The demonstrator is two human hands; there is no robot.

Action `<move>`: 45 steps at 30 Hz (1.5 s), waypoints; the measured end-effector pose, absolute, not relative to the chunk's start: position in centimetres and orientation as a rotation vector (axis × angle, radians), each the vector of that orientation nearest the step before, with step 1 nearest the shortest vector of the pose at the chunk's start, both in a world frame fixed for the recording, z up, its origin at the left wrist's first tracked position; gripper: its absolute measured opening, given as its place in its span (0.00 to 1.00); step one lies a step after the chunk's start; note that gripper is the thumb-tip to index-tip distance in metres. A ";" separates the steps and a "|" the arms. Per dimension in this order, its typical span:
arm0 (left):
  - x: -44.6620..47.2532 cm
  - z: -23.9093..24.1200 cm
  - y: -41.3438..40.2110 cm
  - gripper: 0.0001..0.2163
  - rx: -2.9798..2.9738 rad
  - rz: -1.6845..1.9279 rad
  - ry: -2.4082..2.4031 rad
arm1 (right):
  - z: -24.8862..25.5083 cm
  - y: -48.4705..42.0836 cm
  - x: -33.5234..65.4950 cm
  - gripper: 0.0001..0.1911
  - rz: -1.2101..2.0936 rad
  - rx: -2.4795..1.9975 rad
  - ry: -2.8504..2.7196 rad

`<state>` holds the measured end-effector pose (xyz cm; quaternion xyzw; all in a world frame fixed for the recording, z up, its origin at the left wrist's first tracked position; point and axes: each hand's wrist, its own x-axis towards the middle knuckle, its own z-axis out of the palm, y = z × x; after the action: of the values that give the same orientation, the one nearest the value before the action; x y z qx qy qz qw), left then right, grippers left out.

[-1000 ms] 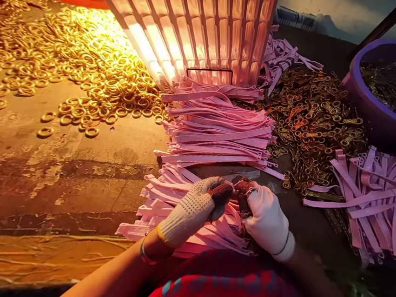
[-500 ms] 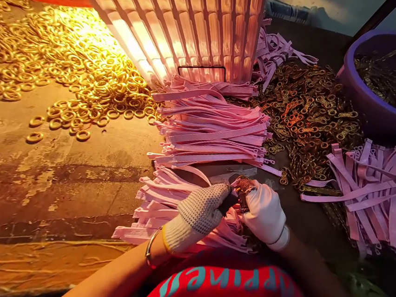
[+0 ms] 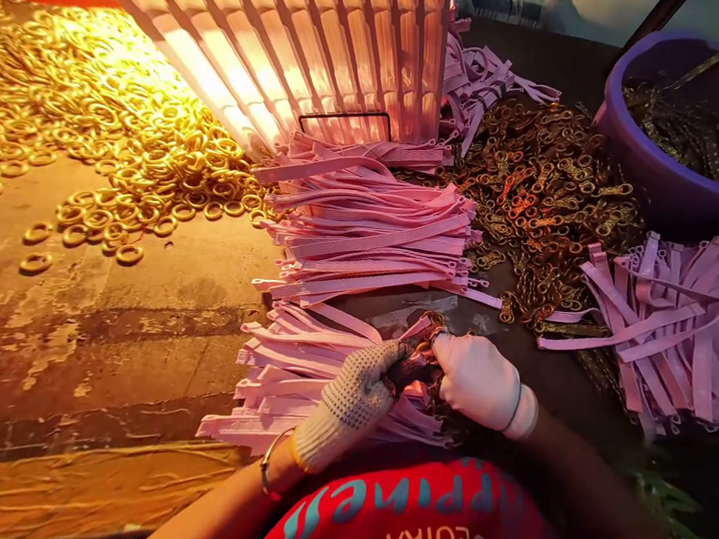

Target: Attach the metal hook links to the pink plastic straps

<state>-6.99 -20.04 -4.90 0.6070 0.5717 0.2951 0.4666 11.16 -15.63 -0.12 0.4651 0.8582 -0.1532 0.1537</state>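
My left hand (image 3: pixel 357 388), in a dotted knit glove with dark-covered fingertips, is closed around the end of a pink strap (image 3: pixel 416 329). Beside it, my right hand (image 3: pixel 482 383) in a white glove pinches at a small bronze-coloured metal link (image 3: pixel 436 321) by the strap's end. Fingers hide most of the link, and I cannot tell whether strap and link are joined. Under and left of both hands lies a loose heap of pink straps (image 3: pixel 285 381). A thicker row of pink straps (image 3: pixel 368 241) lies just beyond them.
Gold rings (image 3: pixel 173 150) spread over the worn tabletop (image 3: pixel 135 350) at left. A ribbed translucent bin (image 3: pixel 331 38) stands behind the straps. Bronze metal links (image 3: pixel 545 194) are heaped right of centre, near a purple basin (image 3: pixel 630 101). More pink straps (image 3: pixel 677 334) lie at far right.
My right hand has turned and shifted slightly right, its wrist now further out. My left fingers have curled further around the strap. The view has swung a little to the right.
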 end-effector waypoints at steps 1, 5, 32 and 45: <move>-6.9 -5.2 -20.2 0.09 1.511 0.702 1.427 | -0.1 -15.6 11.1 0.07 -0.432 1.336 2.453; -7.2 -6.2 -20.6 0.11 1.619 0.607 1.449 | -0.6 -15.8 11.1 0.07 -0.446 1.186 2.558; -7.0 -2.0 -18.6 0.25 0.224 1.002 1.024 | -4.7 -10.2 18.9 0.16 0.010 2.473 2.071; -5.4 -2.7 -18.2 0.23 0.122 1.108 0.927 | -1.4 -18.0 15.2 0.25 -0.983 1.757 3.290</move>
<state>-5.40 -18.17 -2.70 0.0559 0.4238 0.5069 0.7486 15.23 -18.00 -1.44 0.4265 0.7990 -0.2387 -0.3502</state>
